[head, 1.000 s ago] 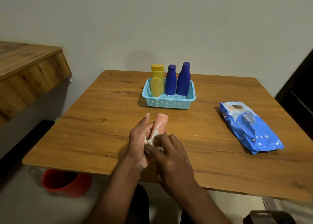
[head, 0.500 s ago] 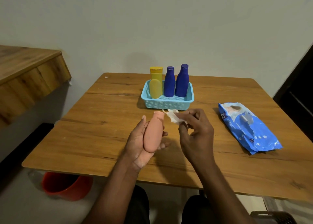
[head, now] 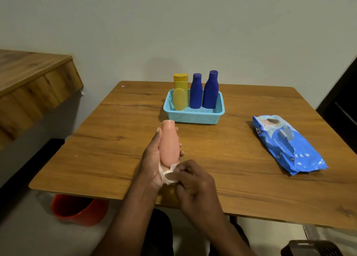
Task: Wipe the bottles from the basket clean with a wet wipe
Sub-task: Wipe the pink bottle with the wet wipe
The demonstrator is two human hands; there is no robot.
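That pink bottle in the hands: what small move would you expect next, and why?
Probably a stroke of the wipe up the pink bottle toward its cap. The left hand holds the bottle cap-away, and the right hand pinches the wipe at the bottle's bottom end, so the body above it looks uncovered. Four other bottles wait in the basket.

Open worktop on both sides of the hands, basket ahead

Left of the left hand point(head: 152, 159) the worktop point(head: 108, 151) lies bare to its edge. Ahead stands the basket point(head: 193, 116) with upright bottles point(head: 210, 90). Right of the right hand point(head: 195, 184), bare wood reaches the wipes pack point(head: 287, 145).
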